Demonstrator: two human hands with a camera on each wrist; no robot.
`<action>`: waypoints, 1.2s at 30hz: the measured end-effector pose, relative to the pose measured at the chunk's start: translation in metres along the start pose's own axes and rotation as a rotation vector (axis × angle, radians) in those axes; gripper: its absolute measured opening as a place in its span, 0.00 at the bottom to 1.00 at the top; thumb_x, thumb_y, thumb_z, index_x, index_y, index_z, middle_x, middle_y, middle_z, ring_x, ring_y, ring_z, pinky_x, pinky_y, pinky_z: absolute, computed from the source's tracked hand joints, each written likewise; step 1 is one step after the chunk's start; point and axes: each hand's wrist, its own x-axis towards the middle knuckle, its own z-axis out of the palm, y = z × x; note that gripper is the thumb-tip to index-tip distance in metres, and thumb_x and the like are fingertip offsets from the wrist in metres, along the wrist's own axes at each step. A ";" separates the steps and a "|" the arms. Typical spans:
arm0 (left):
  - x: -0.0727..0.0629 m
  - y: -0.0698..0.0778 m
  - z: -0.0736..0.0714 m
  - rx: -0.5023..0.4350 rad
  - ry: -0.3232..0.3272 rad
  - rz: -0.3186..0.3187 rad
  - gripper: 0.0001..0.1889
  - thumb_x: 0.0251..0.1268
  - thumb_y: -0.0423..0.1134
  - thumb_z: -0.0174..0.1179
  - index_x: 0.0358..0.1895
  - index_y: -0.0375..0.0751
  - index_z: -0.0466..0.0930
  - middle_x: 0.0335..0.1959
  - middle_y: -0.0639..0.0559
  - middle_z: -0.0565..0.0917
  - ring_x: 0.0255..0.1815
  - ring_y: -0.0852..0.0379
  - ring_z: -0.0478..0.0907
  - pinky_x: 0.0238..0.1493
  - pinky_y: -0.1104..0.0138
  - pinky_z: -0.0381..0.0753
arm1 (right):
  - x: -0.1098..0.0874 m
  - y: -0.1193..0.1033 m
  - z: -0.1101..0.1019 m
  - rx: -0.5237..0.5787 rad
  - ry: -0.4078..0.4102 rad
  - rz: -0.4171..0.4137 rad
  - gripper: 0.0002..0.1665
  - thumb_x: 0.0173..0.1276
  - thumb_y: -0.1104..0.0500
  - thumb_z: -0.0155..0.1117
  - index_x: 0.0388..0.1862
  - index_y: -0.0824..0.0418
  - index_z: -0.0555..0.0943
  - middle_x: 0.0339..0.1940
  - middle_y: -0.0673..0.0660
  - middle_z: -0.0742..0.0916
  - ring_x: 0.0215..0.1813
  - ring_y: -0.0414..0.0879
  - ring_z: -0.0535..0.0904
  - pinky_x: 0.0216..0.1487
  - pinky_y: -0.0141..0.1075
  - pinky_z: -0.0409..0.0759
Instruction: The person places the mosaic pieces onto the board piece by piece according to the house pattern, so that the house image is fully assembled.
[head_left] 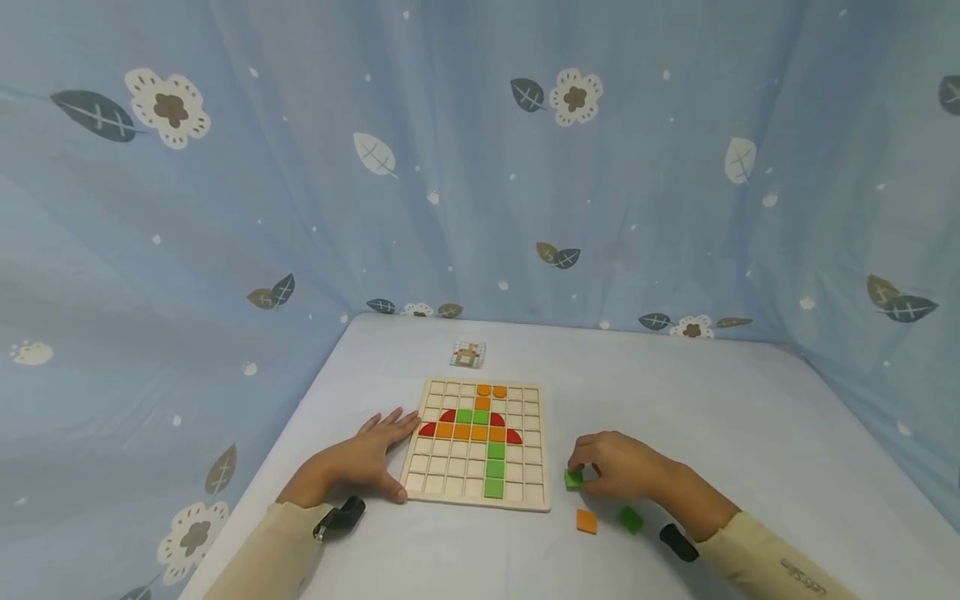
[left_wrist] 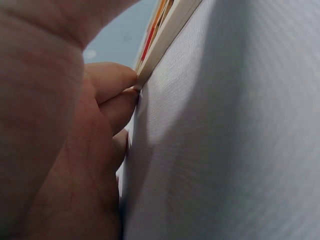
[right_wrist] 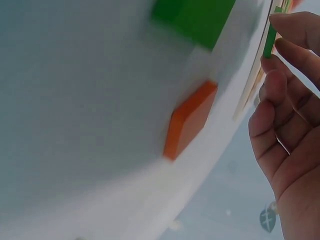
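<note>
A wooden grid board [head_left: 450,486] lies on the table, with orange, green and red tiles set in its cells. My left hand [head_left: 366,454] rests at the board's left side, fingers spread and touching its edge; the left wrist view has the fingertips against the wooden rim [left_wrist: 170,37]. Off the board's right edge, my right hand [head_left: 621,465] pinches a green square tile [head_left: 573,480] between thumb and fingers. That same tile [right_wrist: 270,40] appears on edge at the fingertips in the right wrist view.
Near the right hand lie an orange tile [head_left: 587,522] and another green tile [head_left: 631,520]. Behind the board is a small pattern card [head_left: 468,354] with a coloured picture on a grid. A blue patterned curtain [head_left: 480,208] hangs along the back and sides of the white table.
</note>
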 end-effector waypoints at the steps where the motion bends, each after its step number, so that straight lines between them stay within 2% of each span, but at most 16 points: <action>1: 0.000 0.000 0.000 -0.003 -0.001 0.006 0.67 0.28 0.65 0.77 0.77 0.43 0.53 0.78 0.53 0.53 0.79 0.48 0.37 0.74 0.47 0.33 | 0.003 -0.001 0.001 0.008 -0.007 -0.008 0.12 0.54 0.61 0.71 0.39 0.51 0.88 0.34 0.35 0.81 0.26 0.33 0.72 0.28 0.27 0.75; 8: -0.001 0.001 0.004 -0.016 -0.004 0.021 0.66 0.28 0.65 0.77 0.77 0.43 0.54 0.78 0.55 0.53 0.79 0.49 0.38 0.74 0.48 0.34 | 0.016 -0.009 0.005 0.028 -0.027 -0.035 0.13 0.55 0.58 0.72 0.41 0.50 0.88 0.35 0.34 0.80 0.26 0.32 0.71 0.27 0.27 0.75; 15: -0.001 0.002 0.003 0.000 0.005 -0.022 0.67 0.26 0.65 0.78 0.78 0.48 0.54 0.78 0.59 0.52 0.79 0.52 0.37 0.74 0.49 0.34 | 0.038 -0.019 -0.001 0.002 -0.014 -0.126 0.11 0.57 0.56 0.73 0.41 0.50 0.88 0.38 0.36 0.82 0.26 0.32 0.72 0.29 0.25 0.75; 25: -0.001 0.005 0.002 -0.010 0.002 -0.002 0.67 0.26 0.65 0.78 0.77 0.46 0.54 0.78 0.57 0.53 0.79 0.51 0.38 0.74 0.49 0.34 | 0.075 -0.039 0.002 -0.042 -0.005 -0.257 0.09 0.58 0.56 0.72 0.39 0.50 0.87 0.35 0.37 0.82 0.32 0.34 0.74 0.35 0.23 0.75; 31: -0.003 0.005 0.000 -0.020 0.006 -0.006 0.67 0.26 0.65 0.78 0.77 0.44 0.54 0.78 0.55 0.53 0.78 0.49 0.38 0.74 0.48 0.34 | 0.096 -0.050 0.006 -0.078 -0.005 -0.257 0.10 0.58 0.57 0.71 0.41 0.49 0.87 0.39 0.36 0.83 0.39 0.32 0.77 0.43 0.26 0.77; 36: -0.005 0.004 -0.002 -0.014 0.006 0.001 0.67 0.27 0.65 0.77 0.77 0.43 0.54 0.78 0.54 0.52 0.78 0.48 0.38 0.74 0.48 0.33 | 0.110 -0.059 0.007 -0.085 -0.004 -0.276 0.11 0.59 0.56 0.71 0.42 0.48 0.87 0.38 0.36 0.82 0.39 0.31 0.76 0.44 0.25 0.77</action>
